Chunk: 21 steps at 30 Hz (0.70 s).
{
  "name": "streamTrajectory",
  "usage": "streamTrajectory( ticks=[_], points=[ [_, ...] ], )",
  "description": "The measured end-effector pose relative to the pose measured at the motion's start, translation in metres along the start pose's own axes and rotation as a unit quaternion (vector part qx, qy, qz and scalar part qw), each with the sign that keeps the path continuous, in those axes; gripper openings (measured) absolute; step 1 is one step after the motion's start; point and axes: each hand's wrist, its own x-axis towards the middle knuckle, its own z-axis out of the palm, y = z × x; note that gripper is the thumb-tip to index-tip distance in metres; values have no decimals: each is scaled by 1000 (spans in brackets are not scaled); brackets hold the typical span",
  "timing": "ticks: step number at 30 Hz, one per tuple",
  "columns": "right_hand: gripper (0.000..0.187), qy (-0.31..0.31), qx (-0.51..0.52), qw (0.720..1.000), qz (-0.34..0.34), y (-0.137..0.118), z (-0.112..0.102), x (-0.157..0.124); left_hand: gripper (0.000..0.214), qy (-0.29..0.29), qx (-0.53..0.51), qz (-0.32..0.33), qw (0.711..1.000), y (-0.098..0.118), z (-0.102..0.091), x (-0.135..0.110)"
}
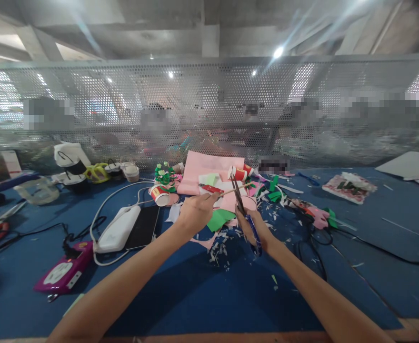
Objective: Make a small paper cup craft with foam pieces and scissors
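My left hand [196, 212] is closed around a thin wooden stick [247, 185] that points to the right. A small red piece [212, 188], perhaps paper, shows at its fingertips; whether it is fixed to the stick I cannot tell. My right hand [254, 232] grips scissors [238, 196] with dark blades pointing up and a blue handle. The blades cross in front of the stick; contact is unclear. Beneath the hands lie green paper [221, 219] and pink paper [209, 166]. White paper scraps [221, 247] are scattered nearby.
Red-and-white paper cups [159, 195] stand near a green paper plant [164, 174]. To the left lie a white power bank [119, 229], a black phone [144, 227] and a purple power strip [66, 269]. Black cables [377, 245] run across the right. A perforated metal screen [209, 95] rises behind.
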Motion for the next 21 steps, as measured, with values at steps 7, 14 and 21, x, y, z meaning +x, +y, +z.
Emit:
streamTrajectory(
  ticks=[7, 14, 21],
  points=[
    [40, -36, 8, 999, -7, -11, -11, -5, 40, 20, 33, 16, 999, -5, 3, 1],
    [35, -22, -16, 999, 15, -17, -15, -5, 37, 26, 22, 16, 999, -5, -3, 2],
    [35, -18, -26, 999, 6, -18, -17, -4, 37, 35, 3, 20, 999, -4, -5, 3]
  ],
)
